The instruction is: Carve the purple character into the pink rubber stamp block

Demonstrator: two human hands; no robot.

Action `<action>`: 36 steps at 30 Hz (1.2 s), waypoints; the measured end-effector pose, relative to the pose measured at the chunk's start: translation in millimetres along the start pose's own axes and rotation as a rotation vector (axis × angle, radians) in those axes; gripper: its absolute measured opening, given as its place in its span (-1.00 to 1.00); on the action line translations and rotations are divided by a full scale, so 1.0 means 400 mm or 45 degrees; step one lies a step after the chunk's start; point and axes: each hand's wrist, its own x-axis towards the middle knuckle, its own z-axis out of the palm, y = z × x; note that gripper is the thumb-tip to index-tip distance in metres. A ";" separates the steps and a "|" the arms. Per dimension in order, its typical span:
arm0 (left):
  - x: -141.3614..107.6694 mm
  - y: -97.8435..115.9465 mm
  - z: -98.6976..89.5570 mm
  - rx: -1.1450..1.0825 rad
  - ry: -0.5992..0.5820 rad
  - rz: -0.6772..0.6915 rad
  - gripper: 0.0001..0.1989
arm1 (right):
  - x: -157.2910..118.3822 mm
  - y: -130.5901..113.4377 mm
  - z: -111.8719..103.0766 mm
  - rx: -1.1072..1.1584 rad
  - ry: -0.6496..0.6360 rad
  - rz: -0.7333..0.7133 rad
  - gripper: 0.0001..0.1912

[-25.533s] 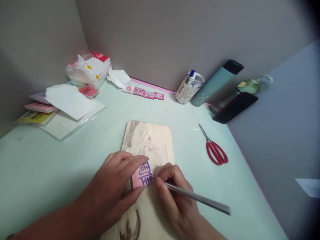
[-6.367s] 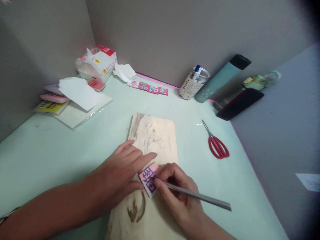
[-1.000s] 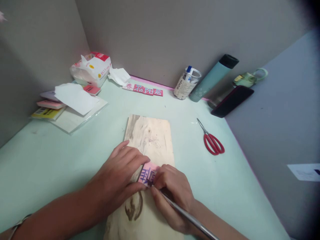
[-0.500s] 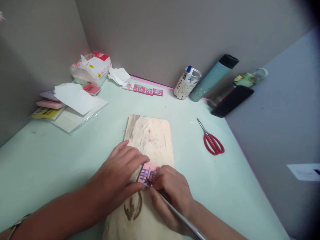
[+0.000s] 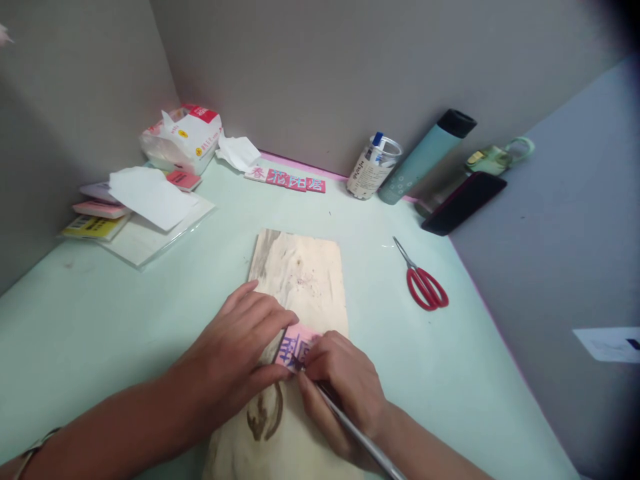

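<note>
A small pink rubber carving block (image 5: 291,348) with purple character strokes lies on a wooden board (image 5: 320,267). My left hand (image 5: 245,337) spreads over the board and holds the block's left side between thumb and index finger. In a pen-like grip, my right hand (image 5: 347,380) is closed round a slim, silver-handled carving knife (image 5: 363,437). The knife's dark tip rests on the lower edge of the block, by the purple marks. My right fingers cover the block's right part.
Red-handled scissors (image 5: 426,287) lie to the right. Along the back are carved pink blocks (image 5: 295,180), a pen-holding can (image 5: 373,170), a teal bottle (image 5: 425,157) and a black phone (image 5: 463,203). Back left hold a tissue pack (image 5: 187,137) and paper sheets (image 5: 153,193).
The knife handle has shifted very slightly, its tip staying at the same part of the block. Both hands keep nearly the same place.
</note>
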 end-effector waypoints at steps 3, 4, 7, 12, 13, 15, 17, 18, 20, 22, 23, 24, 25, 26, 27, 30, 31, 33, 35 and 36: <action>-0.002 -0.001 0.001 -0.004 0.008 0.007 -0.60 | -0.002 -0.001 0.003 0.003 0.017 0.003 -0.83; -0.002 -0.001 0.001 -0.005 0.013 0.011 -0.60 | -0.003 -0.001 0.005 0.007 0.024 0.003 -0.83; -0.003 -0.002 0.001 0.002 0.030 0.005 -0.59 | -0.005 -0.003 0.008 0.033 0.038 0.026 -0.84; -0.002 -0.003 0.002 -0.002 0.025 -0.004 -0.56 | -0.003 -0.004 0.003 0.110 0.123 0.161 -0.81; -0.001 -0.003 0.002 -0.007 0.024 -0.006 -0.57 | -0.002 -0.004 0.000 0.127 0.146 0.198 -0.80; 0.000 -0.004 0.003 -0.010 0.027 0.006 -0.57 | 0.001 -0.004 -0.006 0.151 0.136 0.212 -0.80; 0.002 -0.004 0.003 -0.003 0.028 0.017 -0.55 | 0.004 -0.006 -0.010 0.168 0.068 0.161 -0.80; 0.002 -0.004 0.003 0.003 0.030 0.016 -0.55 | 0.006 -0.007 -0.012 0.172 0.032 0.135 -0.80; 0.002 -0.003 0.002 0.008 0.028 0.002 -0.54 | 0.006 -0.008 -0.013 0.169 -0.009 0.117 -0.81; 0.001 -0.004 0.002 0.004 0.035 -0.004 -0.55 | 0.005 -0.008 -0.012 0.158 -0.016 0.125 -0.82; 0.000 -0.004 0.002 0.000 0.038 0.000 -0.55 | 0.004 -0.007 -0.011 0.153 -0.016 0.123 -0.83; 0.000 -0.005 0.003 -0.004 0.042 0.004 -0.54 | 0.002 -0.006 -0.010 0.150 -0.012 0.119 -0.83; -0.001 -0.005 0.003 -0.004 0.047 0.007 -0.54 | 0.001 -0.005 -0.009 0.148 -0.007 0.117 -0.83; -0.001 -0.005 0.003 -0.004 0.048 0.009 -0.53 | 0.000 -0.004 -0.007 0.144 -0.004 0.114 -0.83; -0.002 -0.006 0.003 -0.004 0.046 0.011 -0.53 | -0.001 -0.003 -0.007 0.140 -0.003 0.113 -0.83; -0.003 -0.005 0.004 0.000 0.034 0.008 -0.53 | -0.001 -0.002 -0.005 0.127 -0.005 0.108 -0.82; -0.003 -0.004 0.003 0.000 0.031 0.006 -0.54 | -0.001 -0.002 -0.005 0.128 -0.007 0.103 -0.83; -0.003 -0.003 0.002 0.003 0.033 0.005 -0.53 | -0.001 -0.002 -0.005 0.131 -0.010 0.094 -0.83; -0.002 -0.003 0.001 0.007 0.035 0.007 -0.51 | -0.001 -0.001 -0.005 0.122 -0.022 0.079 -0.82; -0.001 -0.003 0.001 0.008 0.033 0.006 -0.51 | -0.001 0.000 -0.004 0.111 -0.028 0.067 -0.82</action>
